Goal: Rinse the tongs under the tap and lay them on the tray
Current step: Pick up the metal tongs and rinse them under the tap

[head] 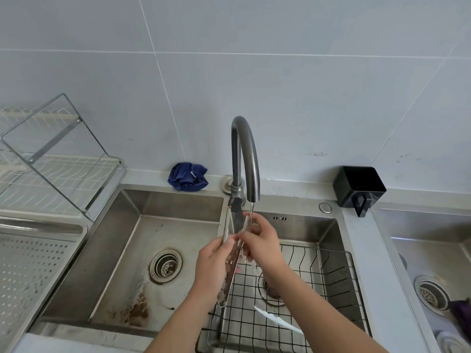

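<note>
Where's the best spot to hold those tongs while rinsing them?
Probably the lower half, near the joined end, wrapped from the left as the left hand does now. The tongs point tips-up toward the tap, arms spread; holding low leaves the toothed tips free for water and the right hand.

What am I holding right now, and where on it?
Both hands hold the shiny metal serrated tongs: left hand grips their middle, right hand pinches one arm nearer the tips.

Head-worn wide view — forward and down, close over the sink [175, 202].
</note>
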The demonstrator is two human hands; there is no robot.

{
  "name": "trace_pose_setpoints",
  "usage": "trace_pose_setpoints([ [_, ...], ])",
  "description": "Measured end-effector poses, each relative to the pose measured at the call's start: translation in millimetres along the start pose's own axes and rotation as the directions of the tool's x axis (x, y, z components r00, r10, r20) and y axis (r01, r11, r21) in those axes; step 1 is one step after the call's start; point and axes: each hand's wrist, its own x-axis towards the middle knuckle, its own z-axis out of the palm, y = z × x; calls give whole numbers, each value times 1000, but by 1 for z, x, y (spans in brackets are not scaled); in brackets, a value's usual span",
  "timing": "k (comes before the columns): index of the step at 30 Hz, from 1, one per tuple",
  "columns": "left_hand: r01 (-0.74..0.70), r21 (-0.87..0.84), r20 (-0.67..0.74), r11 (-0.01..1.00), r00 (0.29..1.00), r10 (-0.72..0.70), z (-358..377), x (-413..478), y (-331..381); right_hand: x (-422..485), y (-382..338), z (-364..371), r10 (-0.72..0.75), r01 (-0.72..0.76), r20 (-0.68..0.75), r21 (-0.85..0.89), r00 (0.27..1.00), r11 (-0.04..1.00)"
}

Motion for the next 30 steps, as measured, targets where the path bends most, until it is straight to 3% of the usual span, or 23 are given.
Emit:
trace_pose_setpoints([
  [2, 70, -85, 11, 994, 998, -70, 2, 1, 0, 4, -3, 0, 51, -45, -59, 106, 997, 993],
  [7, 148, -136, 32, 980, 989, -145, -2, 4, -4, 2, -5, -1, 110, -155, 145, 349, 983, 924],
  [13, 138, -119, 30, 983, 990, -135, 0, 5, -5, 4, -11, 1, 41, -106, 155, 435, 987, 894],
  [18, 108, -67, -1, 992, 994, -108, 3, 8, -9, 8, -12, 8, 134, -185, 136, 492, 982, 851],
  [21, 102, -46, -36, 994, 994, -104, -1, 10, -13, 6, -13, 4, 106, -218, 212, 626, 972, 749],
  [25, 80, -4, -41, 997, 996, -80, -1, 11, -16, 4, -12, 6, 140, -223, 190, 539, 972, 812],
  [30, 128, -39, -30, 991, 991, -129, 6, 14, -18, 6, -19, 9, 188, -287, 225, 597, 956, 749],
])
